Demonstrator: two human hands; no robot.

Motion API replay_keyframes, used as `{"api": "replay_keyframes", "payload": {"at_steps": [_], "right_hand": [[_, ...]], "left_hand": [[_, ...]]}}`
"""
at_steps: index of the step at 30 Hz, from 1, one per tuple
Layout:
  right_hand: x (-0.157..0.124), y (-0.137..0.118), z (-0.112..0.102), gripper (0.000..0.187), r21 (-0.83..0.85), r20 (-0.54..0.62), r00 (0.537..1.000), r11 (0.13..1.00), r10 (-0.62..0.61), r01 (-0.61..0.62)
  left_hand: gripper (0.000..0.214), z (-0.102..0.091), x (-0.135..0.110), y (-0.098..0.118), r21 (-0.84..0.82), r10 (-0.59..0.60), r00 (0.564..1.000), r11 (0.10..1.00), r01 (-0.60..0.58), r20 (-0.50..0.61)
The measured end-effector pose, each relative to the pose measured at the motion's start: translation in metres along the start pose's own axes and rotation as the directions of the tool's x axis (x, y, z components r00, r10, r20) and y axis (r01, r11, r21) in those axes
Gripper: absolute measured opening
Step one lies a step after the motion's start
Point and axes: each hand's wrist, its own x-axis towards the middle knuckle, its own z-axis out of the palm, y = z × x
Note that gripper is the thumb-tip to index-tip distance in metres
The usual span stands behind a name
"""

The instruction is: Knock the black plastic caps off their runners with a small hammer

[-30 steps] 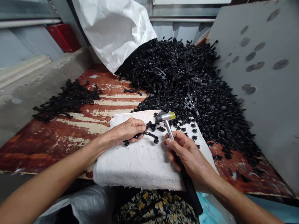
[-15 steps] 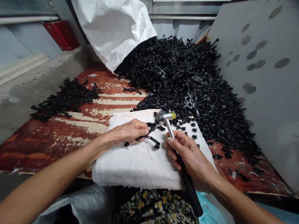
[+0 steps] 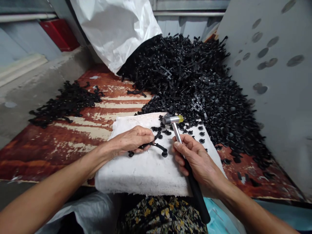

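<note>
Black sprue (image 3: 159, 145) lies on white pad (image 3: 146, 172), pinched in my closed left hand (image 3: 131, 140) | right hand (image 3: 197, 159) fisted round hammer (image 3: 172, 119), head hovering just beyond it | step: knocking caps (image 3: 165, 154) off, I judge | next: square blow, fingers clear

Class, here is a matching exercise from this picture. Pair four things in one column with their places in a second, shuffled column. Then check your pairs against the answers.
Things
1. hammer
2. branched piece
3. white sack
4. small pile

Places
A. at the back, over the big heap
B. in the right hand
C. on the red board, far left
D. in the left hand, on the white pad

Pairs: 1-B, 2-D, 3-A, 4-C
</note>
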Motion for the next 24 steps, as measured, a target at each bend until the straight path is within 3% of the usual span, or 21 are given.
{"api": "replay_keyframes", "payload": {"at_steps": [24], "right_hand": [[0.0010, 0.0004, -0.0010, 0.025, -0.002, 0.024, 1.000, 1.000, -0.017, 0.017]], "left_hand": [[0.026, 0.0034, 0.0017, -0.0004, 0.074, -0.004, 1.000, 0.997, 0.004, 0.004]]}}
